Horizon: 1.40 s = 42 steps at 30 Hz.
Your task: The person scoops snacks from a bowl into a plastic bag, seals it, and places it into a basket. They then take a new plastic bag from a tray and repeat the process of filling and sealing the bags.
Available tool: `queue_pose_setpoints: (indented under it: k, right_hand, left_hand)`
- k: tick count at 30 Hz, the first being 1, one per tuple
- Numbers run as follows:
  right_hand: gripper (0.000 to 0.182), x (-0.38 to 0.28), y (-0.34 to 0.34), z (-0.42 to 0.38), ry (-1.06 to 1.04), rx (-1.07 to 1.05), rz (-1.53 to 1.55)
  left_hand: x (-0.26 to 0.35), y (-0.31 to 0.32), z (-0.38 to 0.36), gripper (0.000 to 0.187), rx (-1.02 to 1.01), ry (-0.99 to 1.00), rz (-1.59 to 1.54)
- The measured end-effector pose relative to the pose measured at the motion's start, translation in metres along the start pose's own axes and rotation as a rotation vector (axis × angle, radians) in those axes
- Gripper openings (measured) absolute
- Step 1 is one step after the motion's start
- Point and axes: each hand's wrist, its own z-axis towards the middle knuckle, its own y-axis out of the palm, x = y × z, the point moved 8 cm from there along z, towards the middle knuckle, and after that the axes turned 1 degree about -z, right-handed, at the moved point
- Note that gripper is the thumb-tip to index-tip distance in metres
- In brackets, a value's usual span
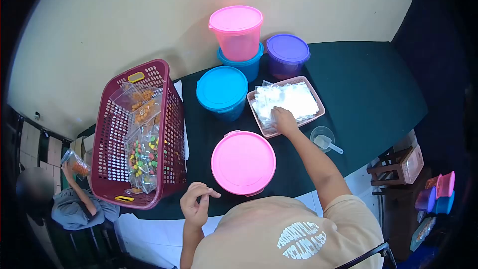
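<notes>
My right hand [285, 120] reaches into a pale pink tray [321, 114] with a stack of clear plastic bags [294, 98]. Its fingers are drawn together on the bags at the near left edge of the stack. My left hand [197, 202] hovers by the table's front edge, left of a container with a pink lid [243, 163]. Nothing shows in it; its fingers are loosely bent and the thumb stands apart. Right of the tray, a small clear cup [323, 131] has a white scoop [326, 143] with it.
A maroon basket [172, 119] on the left has packed bags of colourful and orange snacks [144, 152]. Behind stand blue [222, 89], pink [235, 25] and purple [288, 52] lidded containers. At far left, another person [74, 206] holds a snack bag [75, 163].
</notes>
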Motion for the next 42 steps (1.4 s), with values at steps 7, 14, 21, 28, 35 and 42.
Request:
queue_pose_setpoints:
  k: [7,14,21,28,35,42]
  right_hand:
    - [0.060,0.006,0.002,-0.005,-0.086,-0.025,0.017]
    - [0.043,0.059,-0.057,-0.012,0.288,0.347,1.317]
    - [0.046,-0.014,-0.157,-0.066,0.329,0.336,2.006]
    - [0.046,-0.076,-0.155,-0.096,0.192,0.014,2.238]
    - [0.041,-0.138,-0.150,-0.122,0.029,-0.293,2.629]
    - [0.039,-0.136,-0.146,-0.122,-0.047,-0.236,2.620]
  left_hand:
    - [-0.030,0.012,-0.025,0.013,0.171,-0.308,-0.086]
    - [-0.023,0.019,-0.010,0.014,0.080,-0.198,0.059]
    - [-0.030,0.028,-0.004,0.017,0.090,-0.322,-0.009]
    - [-0.035,0.036,0.004,0.041,0.040,-0.341,-0.068]
    - [-0.057,0.057,-0.013,0.067,0.085,-0.621,-0.482]
    - [-0.057,0.056,-0.027,0.025,0.207,-0.632,-0.569]
